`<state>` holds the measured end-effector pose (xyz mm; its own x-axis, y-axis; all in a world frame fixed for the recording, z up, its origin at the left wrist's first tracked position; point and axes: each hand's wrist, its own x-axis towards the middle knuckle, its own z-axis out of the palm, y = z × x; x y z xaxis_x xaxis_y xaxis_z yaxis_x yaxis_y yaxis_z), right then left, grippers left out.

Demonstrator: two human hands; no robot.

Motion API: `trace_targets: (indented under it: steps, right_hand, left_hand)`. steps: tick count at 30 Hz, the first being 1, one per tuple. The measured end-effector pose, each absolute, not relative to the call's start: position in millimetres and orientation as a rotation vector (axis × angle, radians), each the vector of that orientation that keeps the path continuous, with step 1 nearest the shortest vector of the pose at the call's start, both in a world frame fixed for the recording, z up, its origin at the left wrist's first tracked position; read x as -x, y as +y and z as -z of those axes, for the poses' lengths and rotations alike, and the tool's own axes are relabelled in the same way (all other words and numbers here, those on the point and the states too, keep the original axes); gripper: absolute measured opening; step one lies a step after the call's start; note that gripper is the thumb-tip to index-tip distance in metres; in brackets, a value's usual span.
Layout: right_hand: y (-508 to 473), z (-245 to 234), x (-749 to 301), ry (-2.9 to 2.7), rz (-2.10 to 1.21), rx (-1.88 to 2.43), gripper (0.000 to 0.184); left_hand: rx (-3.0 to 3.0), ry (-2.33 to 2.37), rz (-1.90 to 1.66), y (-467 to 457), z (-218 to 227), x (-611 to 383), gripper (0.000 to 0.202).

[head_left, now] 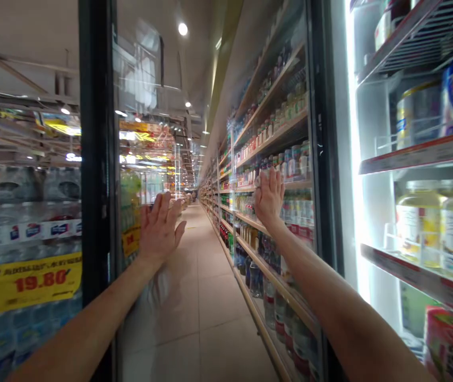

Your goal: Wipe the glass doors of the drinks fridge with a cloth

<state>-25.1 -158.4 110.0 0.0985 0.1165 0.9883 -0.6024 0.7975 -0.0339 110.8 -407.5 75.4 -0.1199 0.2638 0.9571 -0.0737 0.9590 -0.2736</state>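
Note:
A tall glass door [96,132] with a black frame stands swung open in front of me. My left hand [160,225] lies flat against the left part of the pane, fingers spread and pointing up. On the right part of the same pane is my right hand [270,193], palm forward and fingers stretched upward. A small pale patch shows beside its fingers; I cannot tell whether that is a reflection. Both arms reach forward from the bottom corners, and neither hand holds anything I can see.
To the right, a lit cooler has shelves [417,154] with bottled drinks [419,223], cans and a red package [451,345]. Packs of bottled water [31,217] with a yellow price sign [37,281] stand at left. Stocked shelves and a tiled floor [198,297] appear in the glass.

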Motion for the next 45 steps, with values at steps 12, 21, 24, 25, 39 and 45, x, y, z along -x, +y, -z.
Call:
trace_targets:
  steps: [12,21,24,25,39,45]
  right_hand:
    - [-218.6,-142.9,-9.3,-1.464,-0.555,-0.58,0.05]
    - [-253.5,-150.4,-33.7,-1.469,-0.344,-0.835,0.051]
    - [-259.1,-149.4,-37.0,-1.499,-0.42,-0.764,0.051]
    - [-263.3,-142.4,-39.1,-1.476,-0.355,-0.843,0.05]
    - [-326.1,-116.5,-73.9,-1.38,-0.156,-1.193,0.046]
    - [-341.6,-54.8,-77.3,-1.209,0.023,-1.486,0.042]
  left_hand:
    - [0.162,-1.691,-0.381,-416.5,-78.9,-120.9,0.055]
    - [0.1,-1.711,-0.399,-447.8,-78.7,-149.3,0.057]
    - [0.086,-1.712,-0.416,-452.8,-74.2,-157.3,0.058]
    - [0.089,-1.711,-0.428,-454.2,-72.6,-160.0,0.058]
    - [0.049,-1.658,-0.477,-472.4,-62.4,-193.7,0.061]
    - [-0.004,-1.648,-0.538,-495.8,-46.4,-212.0,0.06]
